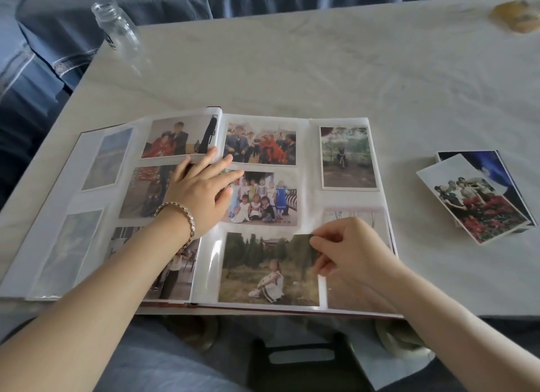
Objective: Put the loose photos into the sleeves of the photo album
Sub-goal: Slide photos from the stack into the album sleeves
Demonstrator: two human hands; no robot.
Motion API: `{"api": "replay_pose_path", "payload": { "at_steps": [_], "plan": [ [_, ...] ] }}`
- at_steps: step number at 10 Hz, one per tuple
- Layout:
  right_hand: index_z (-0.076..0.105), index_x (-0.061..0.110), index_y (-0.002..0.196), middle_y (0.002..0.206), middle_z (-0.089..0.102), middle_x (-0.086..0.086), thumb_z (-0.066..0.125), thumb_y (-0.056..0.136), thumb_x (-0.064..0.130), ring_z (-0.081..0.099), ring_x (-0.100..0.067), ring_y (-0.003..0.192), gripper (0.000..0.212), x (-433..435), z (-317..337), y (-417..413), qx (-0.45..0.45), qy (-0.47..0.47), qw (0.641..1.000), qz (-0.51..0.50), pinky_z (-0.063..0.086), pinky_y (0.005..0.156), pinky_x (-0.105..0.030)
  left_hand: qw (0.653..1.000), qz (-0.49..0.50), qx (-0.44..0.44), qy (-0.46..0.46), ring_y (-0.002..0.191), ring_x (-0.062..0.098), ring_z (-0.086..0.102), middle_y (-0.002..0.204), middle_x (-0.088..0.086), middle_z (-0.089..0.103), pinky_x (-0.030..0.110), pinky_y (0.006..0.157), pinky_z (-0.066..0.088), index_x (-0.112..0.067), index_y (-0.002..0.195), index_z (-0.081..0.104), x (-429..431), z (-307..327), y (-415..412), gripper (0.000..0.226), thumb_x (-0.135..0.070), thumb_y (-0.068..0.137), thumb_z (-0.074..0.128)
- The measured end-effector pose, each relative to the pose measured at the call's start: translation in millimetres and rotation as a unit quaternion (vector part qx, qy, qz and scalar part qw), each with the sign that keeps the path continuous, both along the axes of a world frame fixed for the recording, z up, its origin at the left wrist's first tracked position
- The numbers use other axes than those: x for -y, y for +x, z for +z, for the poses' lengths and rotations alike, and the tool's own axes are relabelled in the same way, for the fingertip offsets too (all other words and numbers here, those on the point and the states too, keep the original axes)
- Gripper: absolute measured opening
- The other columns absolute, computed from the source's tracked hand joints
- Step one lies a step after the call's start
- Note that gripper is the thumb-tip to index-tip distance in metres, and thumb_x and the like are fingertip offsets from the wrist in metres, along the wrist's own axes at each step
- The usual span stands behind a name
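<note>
Loose photos [479, 198] are seen in a small pile on the table [321, 70], well apart from the right edge of the photo album [306, 204], which lies open in front of the person. Most sleeves visible on both pages are already filled. One photo of a child on grass [263, 269] is placed at the bottom sleeve of the right page, and its upper right corner is pinched between thumb and fingertips of the right hand [353, 251]. Whether it is fully inside the plastic cannot be told. The left hand [201, 187] is laid flat with straight fingers across the middle fold, so the pages are held down. The task is judged to be well advanced but not finished: this photo must be seated, and the pile beside the album is yet to be sleeved.
</note>
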State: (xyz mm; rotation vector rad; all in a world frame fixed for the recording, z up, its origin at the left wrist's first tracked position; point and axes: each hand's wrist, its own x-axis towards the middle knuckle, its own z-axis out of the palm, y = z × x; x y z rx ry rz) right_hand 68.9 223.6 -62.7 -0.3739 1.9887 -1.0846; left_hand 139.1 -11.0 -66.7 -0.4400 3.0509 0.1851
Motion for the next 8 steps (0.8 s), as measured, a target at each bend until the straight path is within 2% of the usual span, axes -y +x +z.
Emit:
{"api": "replay_pose_path", "payload": {
  "at_steps": [1,2,3,6,8],
  "plan": [
    [0.061,0.015,0.085,0.054,0.066,0.001,0.058,0.09,0.011,0.066,-0.012,0.049,0.008,4.3,1.3,3.8,0.035,0.001,0.999,0.002,0.052,0.048,-0.019,1.0,0.003,-0.006,0.007,0.144,0.01,0.003,0.152,-0.012,0.023,0.034,0.114,-0.008,-0.035,0.136,0.044,-0.4,0.3,-0.2,0.04,-0.025,0.098,0.033],
    [0.062,0.011,0.089,0.065,0.069,-0.004,0.059,0.089,0.012,0.067,-0.015,0.052,0.004,-0.3,6.5,-0.2,0.032,0.012,0.999,0.0,0.049,0.043,-0.019,1.0,-0.003,0.008,0.009,0.144,0.01,0.001,0.152,-0.014,0.021,0.035,0.114,-0.008,-0.039,0.137,0.04,-0.7,2.9,-0.3,0.054,-0.038,0.089,0.016],
    [0.064,0.01,0.088,0.07,0.069,-0.004,0.057,0.091,0.017,0.066,-0.013,0.05,0.011,-7.4,13.1,-3.8,0.036,0.023,0.999,-0.022,0.046,0.04,-0.017,1.0,-0.003,0.031,0.0,0.144,0.01,-0.003,0.153,-0.016,0.018,0.037,0.114,-0.007,-0.042,0.139,0.034,-0.7,3.5,-0.3,0.043,-0.035,0.099,0.02],
    [0.064,0.019,0.077,0.07,0.07,0.0,0.06,0.089,0.015,0.067,-0.01,0.054,0.013,-11.2,13.2,5.5,0.03,0.02,0.998,-0.052,0.048,0.043,-0.016,0.999,0.0,0.036,-0.005,0.144,0.012,-0.005,0.154,-0.016,0.016,0.038,0.114,-0.007,-0.042,0.141,0.031,-2.3,3.9,-1.4,0.042,-0.029,0.1,0.029],
    [0.067,0.012,0.086,0.073,0.071,0.0,0.063,0.086,0.013,0.068,-0.013,0.056,0.003,-3.8,15.6,14.0,0.126,-0.012,0.988,-0.086,0.045,0.041,-0.015,0.999,0.001,0.036,-0.008,0.144,0.011,-0.005,0.154,-0.017,0.015,0.038,0.114,-0.007,-0.042,0.141,0.031,-2.5,4.5,-1.5,0.042,-0.029,0.1,0.029]
  ]
}}
